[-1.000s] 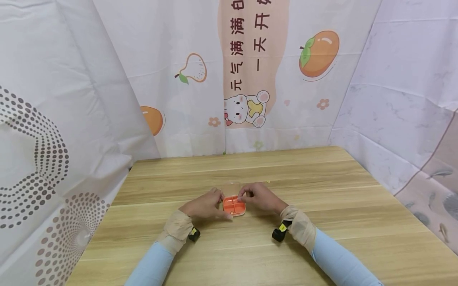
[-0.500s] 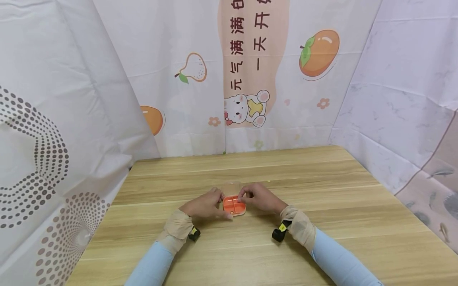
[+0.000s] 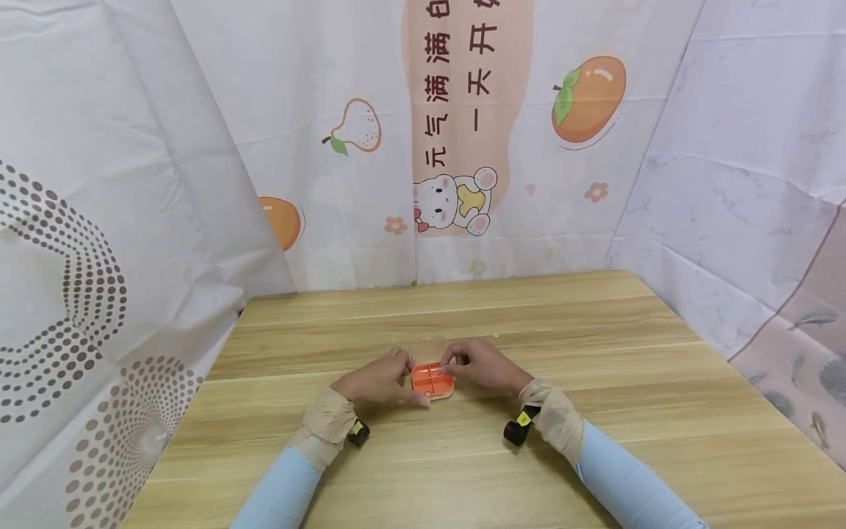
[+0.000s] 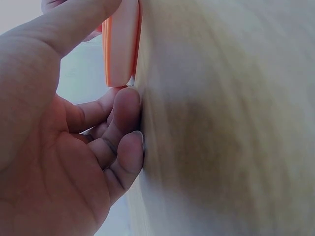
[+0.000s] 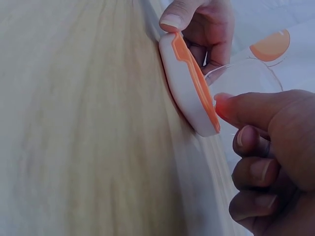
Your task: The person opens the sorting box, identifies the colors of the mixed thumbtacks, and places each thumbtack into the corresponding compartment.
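Holds the open orange box [image 3: 442, 386] flat on the wooden table [image 3: 595, 345], between thumb and fingers of the left hand [image 3: 377, 380]. Reaches to its right rim with the right hand [image 3: 485, 365], curled; cannot tell whether pinching something tiny.

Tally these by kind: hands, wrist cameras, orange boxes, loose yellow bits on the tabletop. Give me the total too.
Hands: 2
Wrist cameras: 2
Orange box: 1
Loose yellow bit: 1
Total: 6
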Demonstrator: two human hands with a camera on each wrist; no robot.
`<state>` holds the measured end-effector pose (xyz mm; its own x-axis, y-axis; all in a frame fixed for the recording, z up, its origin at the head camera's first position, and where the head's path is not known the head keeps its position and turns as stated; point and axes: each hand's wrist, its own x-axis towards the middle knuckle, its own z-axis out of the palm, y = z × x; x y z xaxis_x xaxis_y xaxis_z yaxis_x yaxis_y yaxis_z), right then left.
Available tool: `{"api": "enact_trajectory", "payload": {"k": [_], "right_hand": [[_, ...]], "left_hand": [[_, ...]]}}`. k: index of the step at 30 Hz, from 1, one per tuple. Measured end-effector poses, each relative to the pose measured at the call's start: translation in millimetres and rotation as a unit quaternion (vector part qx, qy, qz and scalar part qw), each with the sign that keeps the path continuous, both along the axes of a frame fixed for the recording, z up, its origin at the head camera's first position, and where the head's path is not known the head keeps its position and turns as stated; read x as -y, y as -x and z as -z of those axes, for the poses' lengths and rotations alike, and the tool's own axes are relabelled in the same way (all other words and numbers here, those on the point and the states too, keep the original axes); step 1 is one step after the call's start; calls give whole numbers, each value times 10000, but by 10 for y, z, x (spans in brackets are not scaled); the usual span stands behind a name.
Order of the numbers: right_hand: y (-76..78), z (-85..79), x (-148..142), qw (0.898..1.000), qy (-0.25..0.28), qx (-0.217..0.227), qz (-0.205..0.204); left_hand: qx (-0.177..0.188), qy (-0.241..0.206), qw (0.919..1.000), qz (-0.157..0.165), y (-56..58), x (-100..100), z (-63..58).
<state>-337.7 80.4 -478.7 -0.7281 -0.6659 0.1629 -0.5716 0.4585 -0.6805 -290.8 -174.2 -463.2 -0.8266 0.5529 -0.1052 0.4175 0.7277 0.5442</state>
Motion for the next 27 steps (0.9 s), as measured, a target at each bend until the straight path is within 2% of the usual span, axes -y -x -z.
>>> {"api": "enact_trajectory", "payload": {"k": [6, 27], "right_hand": [[12, -20, -33, 9998, -114, 137, 46], [115, -24, -158, 9997, -24, -104, 216]], "left_hand": [[-18, -59, 10000, 29, -11, -2, -16], [50, -86, 9999, -51, -27, -9, -23]]}}
